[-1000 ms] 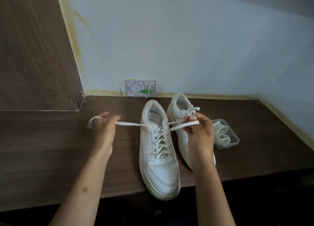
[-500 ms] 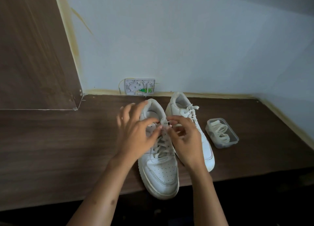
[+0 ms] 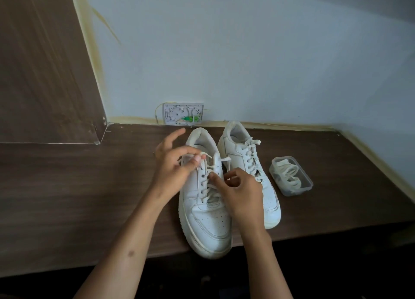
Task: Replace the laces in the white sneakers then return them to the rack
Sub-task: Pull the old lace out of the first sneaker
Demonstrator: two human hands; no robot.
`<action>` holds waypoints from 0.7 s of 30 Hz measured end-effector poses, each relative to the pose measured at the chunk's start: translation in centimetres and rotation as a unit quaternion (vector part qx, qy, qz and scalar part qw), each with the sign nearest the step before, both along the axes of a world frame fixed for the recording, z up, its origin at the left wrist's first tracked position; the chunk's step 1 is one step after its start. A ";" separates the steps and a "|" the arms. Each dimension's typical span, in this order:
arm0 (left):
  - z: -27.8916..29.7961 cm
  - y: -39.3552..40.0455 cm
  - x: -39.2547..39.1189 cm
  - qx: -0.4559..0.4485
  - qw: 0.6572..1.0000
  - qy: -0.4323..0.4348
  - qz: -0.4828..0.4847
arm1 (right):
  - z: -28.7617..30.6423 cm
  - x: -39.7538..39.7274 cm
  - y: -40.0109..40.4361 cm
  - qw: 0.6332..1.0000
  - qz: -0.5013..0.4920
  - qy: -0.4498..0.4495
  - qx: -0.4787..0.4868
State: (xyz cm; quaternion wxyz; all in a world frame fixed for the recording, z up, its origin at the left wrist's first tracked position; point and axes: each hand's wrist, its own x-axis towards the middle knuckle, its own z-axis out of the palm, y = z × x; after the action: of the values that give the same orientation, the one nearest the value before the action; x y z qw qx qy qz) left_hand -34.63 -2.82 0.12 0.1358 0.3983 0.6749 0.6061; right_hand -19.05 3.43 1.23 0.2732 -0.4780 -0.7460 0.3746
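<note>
Two white sneakers stand side by side on the dark wooden table (image 3: 67, 186), heels toward the wall and toes toward the person. Both hands work over the near sneaker (image 3: 205, 211), the one whose toe reaches past the table's front edge.

The left hand (image 3: 173, 170) hovers over the outer side of this sneaker near its top eyelets. Its thumb and a fingertip pinch a strand of the white lace (image 3: 207, 161), while the index finger sticks up and away from the rest. The pinched lace runs in a small loop beside the hand and across the tongue.

The right hand (image 3: 241, 193) sits just across the lacing from the left one, lower over the sneaker, with its fingers curled inward. A fingertip touches the lace at the crossed rows; whether this hand truly grips a strand or only presses it I cannot tell for sure, though the curled fingers close around the lace end that stands up beside them.

The second sneaker (image 3: 249, 164) lies just beyond the right hand, touching or nearly touching the first, and is partly hidden by that hand. It is fully laced, with loose ends resting on its collar.

Farther out from the right hand, apart from the shoes, a small clear plastic box (image 3: 306, 183) holds a bundle of white laces (image 3: 289, 175).

Against the wall beyond the left hand's fingertips is a small white wall plate (image 3: 183, 113) with a green part.
</note>
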 end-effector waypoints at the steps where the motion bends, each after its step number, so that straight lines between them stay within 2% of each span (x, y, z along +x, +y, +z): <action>1: 0.5 -0.3 -0.3 0.024 0.998 -0.066 -0.002 | 0.1 -0.2 -0.1 1.000 -0.003 -0.001 -0.003; 2: 0.8 -0.6 -0.5 0.031 0.994 -0.105 0.009 | 0.1 -0.4 -0.3 1.000 -0.005 -0.004 -0.004; 3: 0.9 -0.9 -0.9 0.015 0.994 -0.098 0.039 | 0.1 -0.6 -0.5 1.000 -0.006 -0.008 -0.001; 4: 0.8 -1.1 -1.2 -0.023 0.996 -0.033 0.082 | 0.0 -0.7 -0.8 1.000 -0.008 -0.011 0.007; 5: 0.8 -1.3 -1.3 -0.071 0.986 0.071 0.130 | -0.1 -0.9 -1.0 1.000 -0.010 -0.012 0.018; 6: 0.6 -1.5 -1.3 -0.099 0.967 0.169 0.166 | -0.1 -0.9 -1.2 0.999 -0.010 -0.012 0.031; 7: 0.4 -1.5 -1.2 -0.103 0.952 0.229 0.175 | -0.1 -1.0 -1.4 0.999 -0.008 -0.011 0.043; 11: 0.7 -1.0 0.0 -0.120 0.921 0.348 0.127 | 0.0 -0.8 -1.5 0.998 0.000 -0.005 0.061; 14: 0.9 -0.7 0.2 -0.103 0.901 0.397 0.138 | -0.1 -0.7 -1.4 0.999 0.000 0.001 0.051; 16: 0.9 -0.5 0.4 -0.078 0.895 0.411 0.157 | -0.1 -0.7 -1.3 0.999 0.003 0.004 0.041; 18: 0.5 -0.3 0.2 -0.047 0.906 0.376 0.190 | -0.1 -0.7 -1.2 0.999 0.003 0.005 0.031; 19: 0.3 -0.4 0.0 -0.028 0.921 0.323 0.218 | -0.1 -0.7 -1.2 1.000 0.003 0.006 0.028; 21: 0.3 -0.7 -0.3 0.001 0.950 0.161 0.266 | -0.2 -0.8 -1.2 1.000 0.005 0.016 0.016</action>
State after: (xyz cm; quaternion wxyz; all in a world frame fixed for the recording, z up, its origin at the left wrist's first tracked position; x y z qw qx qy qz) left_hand -34.92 -3.49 0.42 -0.1412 0.2965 0.7687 0.5488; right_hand -19.82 2.20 1.07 0.2907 -0.4640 -0.7498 0.3714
